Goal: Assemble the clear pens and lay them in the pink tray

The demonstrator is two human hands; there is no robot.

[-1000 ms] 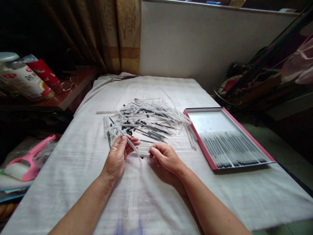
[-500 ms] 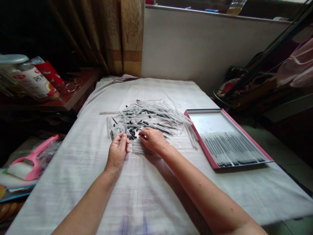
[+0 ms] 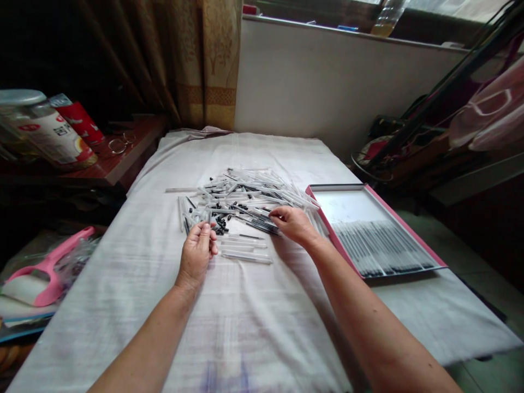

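Observation:
My left hand (image 3: 197,248) is closed, thumb on top, around a clear pen barrel (image 3: 210,215) whose end shows above the thumb; the rest is hidden by the fingers. Further right, my right hand (image 3: 295,222) has its fingertips pinched together at the ends of several black-tipped pen refills (image 3: 262,222); what it grips, if anything, is too small to make out. Between the hands lie a few clear pen barrels (image 3: 245,255) and a single dark refill (image 3: 251,237). Small black caps (image 3: 221,224) are scattered near my left fingertips.
Behind the hands spreads a loose pile of clear barrels (image 3: 262,183) on the white cloth (image 3: 196,338). At right, a pink-edged box (image 3: 339,243) holds a row of pens (image 3: 380,248). A side table (image 3: 118,169) with jars stands left, above a pink-handled tool (image 3: 49,267).
My right hand has moved right, away from my left hand, to the black refills, uncovering the barrels on the cloth. My left hand has stayed in place.

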